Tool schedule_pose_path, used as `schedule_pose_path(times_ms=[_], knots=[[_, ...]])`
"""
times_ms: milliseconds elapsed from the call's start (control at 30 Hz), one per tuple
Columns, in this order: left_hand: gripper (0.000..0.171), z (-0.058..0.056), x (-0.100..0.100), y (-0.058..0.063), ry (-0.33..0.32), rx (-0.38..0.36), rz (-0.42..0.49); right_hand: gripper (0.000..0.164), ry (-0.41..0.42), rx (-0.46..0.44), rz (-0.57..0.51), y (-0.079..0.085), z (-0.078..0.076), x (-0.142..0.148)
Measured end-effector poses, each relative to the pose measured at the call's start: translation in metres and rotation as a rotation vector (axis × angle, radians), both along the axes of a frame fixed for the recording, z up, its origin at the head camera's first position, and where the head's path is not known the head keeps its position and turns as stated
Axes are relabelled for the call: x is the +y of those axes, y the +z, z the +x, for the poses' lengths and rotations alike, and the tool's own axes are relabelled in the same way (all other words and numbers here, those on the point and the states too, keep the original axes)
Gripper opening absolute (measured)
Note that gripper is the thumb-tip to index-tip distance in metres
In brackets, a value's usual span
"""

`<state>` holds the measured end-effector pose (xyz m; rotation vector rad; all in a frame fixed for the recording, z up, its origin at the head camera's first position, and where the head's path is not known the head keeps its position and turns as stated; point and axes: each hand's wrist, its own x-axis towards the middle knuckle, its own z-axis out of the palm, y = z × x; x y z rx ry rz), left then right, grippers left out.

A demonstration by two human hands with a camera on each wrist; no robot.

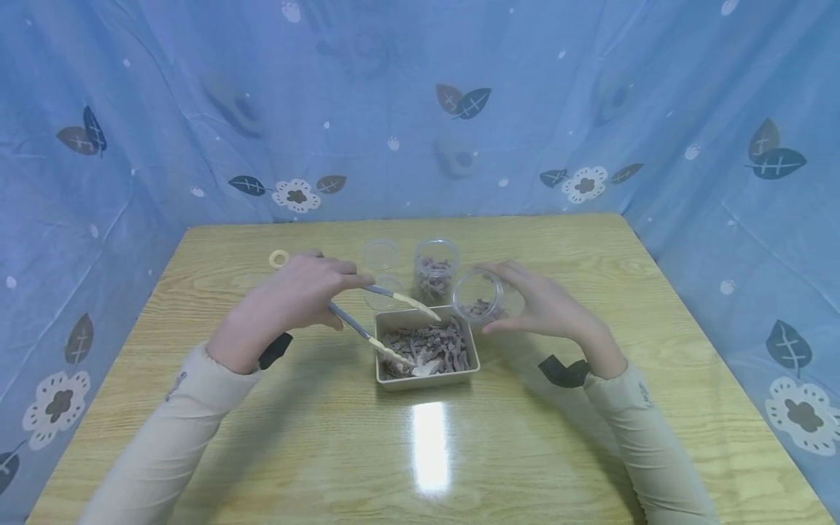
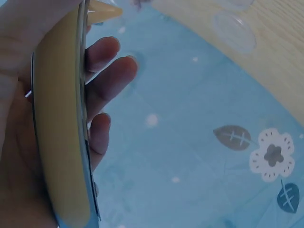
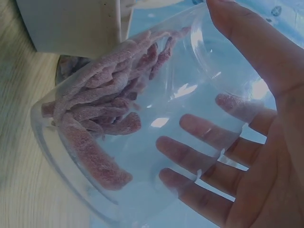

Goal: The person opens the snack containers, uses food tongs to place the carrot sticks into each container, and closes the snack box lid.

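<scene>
My left hand (image 1: 295,295) holds a pair of tongs (image 1: 353,323), their cream tips spread apart over a beige rectangular box (image 1: 426,383). In the left wrist view the tongs' yellowish handle (image 2: 61,118) lies across the palm. Brownish-red dried strips (image 1: 453,348) fill the box, with a white patch (image 1: 428,367) near the front. My right hand (image 1: 541,306) grips a clear plastic jar (image 1: 477,292) tilted beside the box's back right corner. Strips (image 3: 104,95) lie along its lower side and bottom in the right wrist view, fingers round the wall.
Behind the box stands a second clear jar (image 1: 434,281), partly filled with similar strips. Two clear round lids (image 1: 380,254) lie left of it, one partly behind the tongs. A small pale yellow ring (image 1: 272,259) sits farther left. A blue patterned curtain (image 1: 394,109) surrounds the wooden table (image 1: 558,467).
</scene>
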<state>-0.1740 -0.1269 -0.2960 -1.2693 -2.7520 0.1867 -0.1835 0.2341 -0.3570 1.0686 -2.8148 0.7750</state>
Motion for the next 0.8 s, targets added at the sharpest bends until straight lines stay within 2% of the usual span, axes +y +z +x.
schedule_pose_path(times_ms=[133, 367, 467, 667, 800], knots=[[0.079, -0.001, 0.007, -0.003, 0.015, -0.065, -0.009, 0.091, 0.009, -0.029, -0.011, 0.002, 0.001, 0.001], [0.079, -0.004, 0.022, -0.010, 0.011, -0.131, -0.011, 0.088, 0.063, -0.195, -0.091, 0.002, 0.003, 0.003], [0.077, -0.005, 0.028, -0.012, 0.012, -0.145, -0.040, 0.086, 0.076, -0.239, -0.102, 0.001, 0.003, 0.004], [0.071, -0.004, 0.042, -0.011, -0.002, -0.138, -0.106, 0.086, 0.092, -0.246, -0.110, 0.000, 0.003, 0.003], [0.069, -0.002, 0.051, -0.010, 0.016, -0.128, -0.164, 0.087, 0.092, -0.241, -0.106, -0.001, 0.002, 0.003]])
